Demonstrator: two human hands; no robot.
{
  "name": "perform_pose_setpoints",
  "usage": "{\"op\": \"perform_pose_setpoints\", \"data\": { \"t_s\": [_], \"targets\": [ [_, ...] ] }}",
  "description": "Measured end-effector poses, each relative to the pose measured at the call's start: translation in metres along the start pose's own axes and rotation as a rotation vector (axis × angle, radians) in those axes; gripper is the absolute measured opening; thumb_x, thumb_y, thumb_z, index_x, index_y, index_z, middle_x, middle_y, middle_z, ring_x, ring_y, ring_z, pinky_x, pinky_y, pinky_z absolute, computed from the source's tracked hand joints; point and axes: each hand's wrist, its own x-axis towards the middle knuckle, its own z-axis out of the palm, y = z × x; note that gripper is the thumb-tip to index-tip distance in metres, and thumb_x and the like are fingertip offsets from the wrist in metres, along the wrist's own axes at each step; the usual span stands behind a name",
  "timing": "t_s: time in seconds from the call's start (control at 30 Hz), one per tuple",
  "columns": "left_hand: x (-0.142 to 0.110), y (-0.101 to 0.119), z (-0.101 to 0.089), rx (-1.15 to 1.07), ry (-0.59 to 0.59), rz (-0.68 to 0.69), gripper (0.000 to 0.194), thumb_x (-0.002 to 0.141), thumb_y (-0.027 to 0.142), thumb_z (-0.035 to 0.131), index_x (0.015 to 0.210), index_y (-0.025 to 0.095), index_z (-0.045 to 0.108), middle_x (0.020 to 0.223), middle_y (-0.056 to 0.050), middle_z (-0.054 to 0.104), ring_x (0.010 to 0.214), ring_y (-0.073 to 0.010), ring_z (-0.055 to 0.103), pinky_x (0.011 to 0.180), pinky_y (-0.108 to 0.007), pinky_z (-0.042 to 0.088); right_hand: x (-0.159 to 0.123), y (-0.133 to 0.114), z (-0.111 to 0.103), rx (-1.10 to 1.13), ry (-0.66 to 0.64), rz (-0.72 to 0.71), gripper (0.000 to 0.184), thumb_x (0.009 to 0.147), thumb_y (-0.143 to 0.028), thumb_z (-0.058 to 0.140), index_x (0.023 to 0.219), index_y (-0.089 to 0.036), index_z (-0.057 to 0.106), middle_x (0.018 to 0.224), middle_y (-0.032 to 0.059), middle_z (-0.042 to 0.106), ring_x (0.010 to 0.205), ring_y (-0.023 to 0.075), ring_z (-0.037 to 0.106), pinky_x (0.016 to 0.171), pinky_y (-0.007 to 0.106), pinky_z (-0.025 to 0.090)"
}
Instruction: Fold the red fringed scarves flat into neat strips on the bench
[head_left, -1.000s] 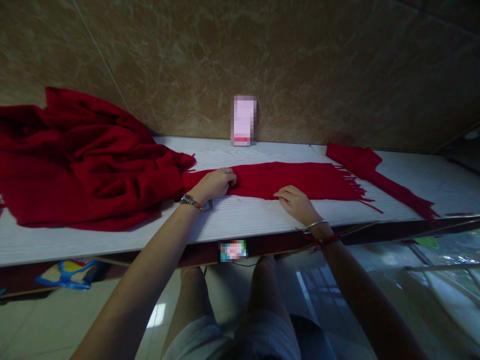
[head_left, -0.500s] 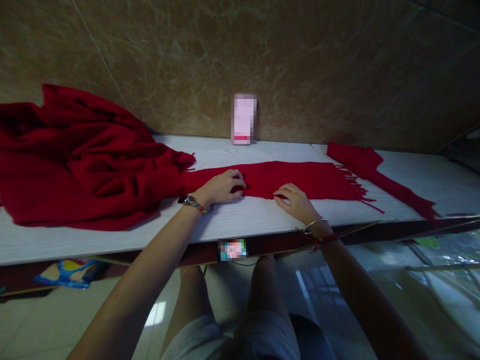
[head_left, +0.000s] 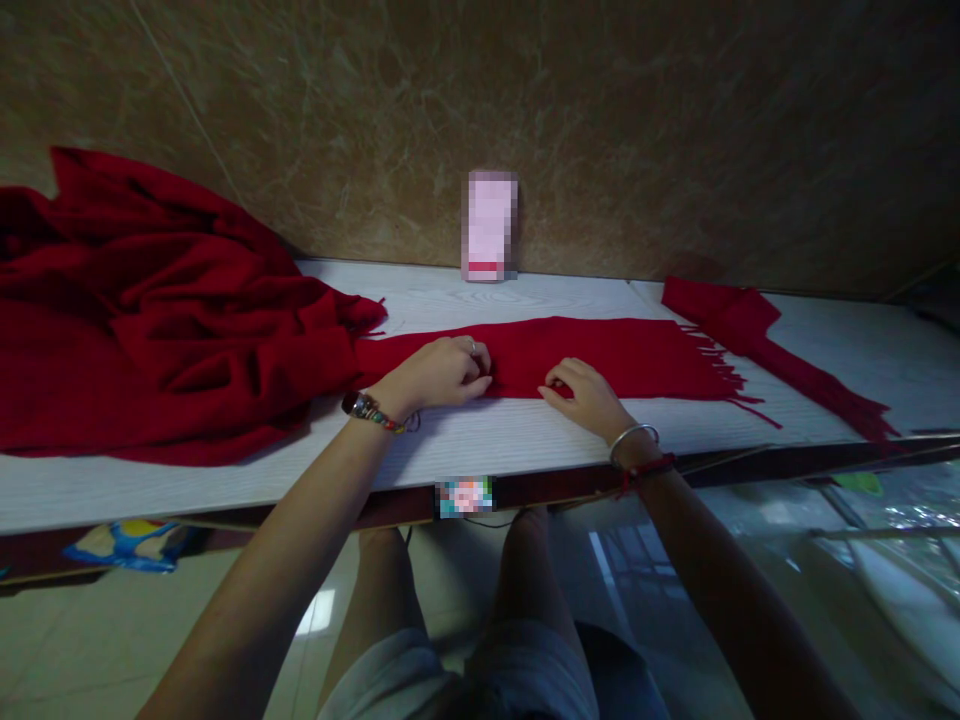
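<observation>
A red fringed scarf lies stretched lengthwise on the white wood-grain surface, its tassels pointing right. My left hand rests at the scarf's near edge, its fingers curled and closed on the fabric. A ring, a watch and a beaded bracelet are on that arm. To the right, my right hand pinches along the same edge with thumb and bent fingers; the fingertips' exact hold is hard to make out. A bangle and a red cord circle its wrist. Left of my hands, the cloth runs into a large crumpled red heap.
Another narrow red strip with fringe lies at the right. A blurred-out pink object leans on the brown marbled wall. Below the front edge are a blurred-out screen-like item and a blue-and-yellow packet.
My right thumb and fingers have shifted slightly left and opened a little at the scarf edge. My left hand stays nearly in place. The view has shifted a little.
</observation>
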Motion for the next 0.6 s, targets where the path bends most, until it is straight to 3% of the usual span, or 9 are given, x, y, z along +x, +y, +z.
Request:
{"op": "perform_pose_setpoints", "data": {
  "t_s": [0.1, 0.27, 0.4, 0.6],
  "targets": [
    [-0.001, -0.003, 0.0, 0.042, 0.019, -0.021, 0.033, 0.085, 0.025, 0.044, 0.065, 0.015, 0.068, 0.092, -0.005, 0.067, 0.082, -0.0152, 0.06, 0.077, -0.029, 0.047, 0.0, -0.001, 0.0, 0.0, 0.011, 0.009, 0.01, 0.083, -0.026, 0.051, 0.083, -0.02, 0.059, 0.081, 0.006, 0.06, 0.079, 0.0203, 0.054, 0.074, 0.034, 0.044],
    [-0.001, -0.004, 0.0, 0.088, 0.04, -0.059, 0.025, 0.082, 0.023, 0.05, 0.068, 0.014, 0.068, 0.098, -0.007, 0.066, 0.085, -0.0154, 0.06, 0.076, -0.027, 0.047, 0.0, -0.003, -0.001, -0.044, 0.035, -0.019, 0.027, 0.082, -0.026, 0.054, 0.106, -0.018, 0.062, 0.1, 0.0103, 0.062, 0.094, 0.0244, 0.055, 0.084, 0.042, 0.043],
    [-0.002, -0.006, 0.003, 0.114, -0.05, -0.118, 0.013, 0.079, 0.026, 0.059, 0.078, 0.015, 0.066, 0.103, -0.006, 0.063, 0.089, -0.0169, 0.06, 0.072, -0.026, 0.047, 0.0, -0.001, 0.001, -0.014, -0.003, -0.065, 0.024, 0.083, -0.027, 0.054, 0.102, -0.022, 0.067, 0.104, 0.0083, 0.064, 0.097, 0.0239, 0.056, 0.086, 0.042, 0.043],
    [-0.018, -0.006, 0.004, 0.216, -0.041, -0.258, 0.028, 0.083, 0.029, 0.058, 0.108, 0.016, 0.056, 0.11, -0.008, 0.058, 0.091, -0.019, 0.059, 0.072, -0.027, 0.048, 0.001, 0.003, 0.005, 0.034, -0.006, -0.07, 0.023, 0.083, -0.027, 0.053, 0.099, -0.023, 0.069, 0.103, 0.0069, 0.066, 0.096, 0.0227, 0.057, 0.087, 0.042, 0.044]
  ]
}}
